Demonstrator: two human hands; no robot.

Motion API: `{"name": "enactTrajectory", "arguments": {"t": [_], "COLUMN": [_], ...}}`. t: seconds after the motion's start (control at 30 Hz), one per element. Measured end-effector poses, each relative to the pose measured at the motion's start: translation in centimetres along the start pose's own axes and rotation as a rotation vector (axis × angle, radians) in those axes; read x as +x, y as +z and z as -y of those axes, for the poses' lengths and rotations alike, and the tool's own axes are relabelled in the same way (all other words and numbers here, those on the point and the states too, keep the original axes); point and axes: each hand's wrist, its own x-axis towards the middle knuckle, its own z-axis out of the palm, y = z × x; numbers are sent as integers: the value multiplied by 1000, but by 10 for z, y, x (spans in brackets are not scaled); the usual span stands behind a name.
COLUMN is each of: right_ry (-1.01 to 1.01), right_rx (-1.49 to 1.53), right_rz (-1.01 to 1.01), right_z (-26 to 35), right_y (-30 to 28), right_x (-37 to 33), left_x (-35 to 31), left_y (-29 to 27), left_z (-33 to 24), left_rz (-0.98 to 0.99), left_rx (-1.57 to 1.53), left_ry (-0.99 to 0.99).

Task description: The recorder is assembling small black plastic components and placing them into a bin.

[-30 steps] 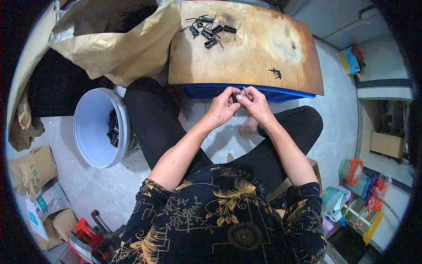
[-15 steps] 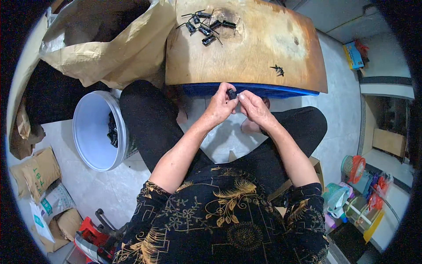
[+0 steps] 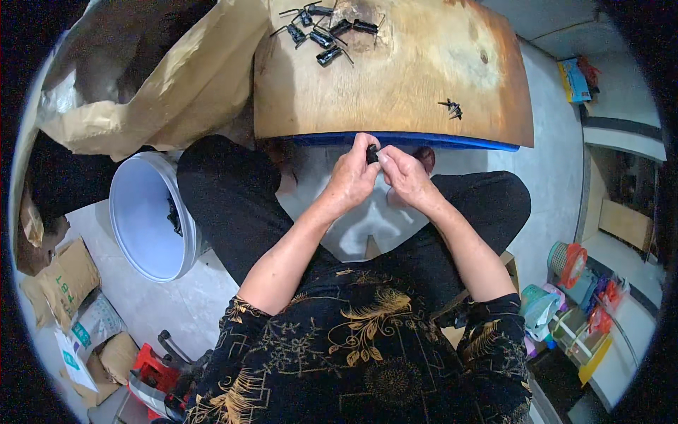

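In front of me, just off the near edge of the wooden board, my left hand [image 3: 352,177] grips a small black plastic part [image 3: 372,153] between thumb and fingers. Closing in from the other side, my right hand [image 3: 405,174] pinches at the same part with thumb and forefinger; the fingers hide most of it. On the far left of the board lie several black parts with long thin prongs [image 3: 324,39]. A little heap of small black pointed pieces [image 3: 453,108] rests at the board's right side.
The wooden board [image 3: 395,92] sits on a blue base. Left of my knee stands a white bucket [image 3: 152,244] with black pieces inside. A large open brown paper sack [image 3: 162,92] is beyond it. Bags lie at lower left; baskets and plastic bags at right.
The view has shifted slightly, so the board and bucket sit a little differently in it. Both hands stay together on the black part, with the right fingers slightly changed in position.
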Motion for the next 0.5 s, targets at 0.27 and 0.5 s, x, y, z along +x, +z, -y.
{"name": "enactTrajectory", "arguments": {"t": [0.27, 0.5], "right_ry": [-15, -19], "right_rx": [-107, 227], "right_rz": [-104, -132], "right_z": [1, 1], "right_y": [7, -2], "right_x": [13, 22], "left_x": [6, 12], "left_y": [2, -1], "left_z": [-7, -21], "left_rz": [-115, -214], "left_rx": [252, -93], "left_ry": [88, -23]}}
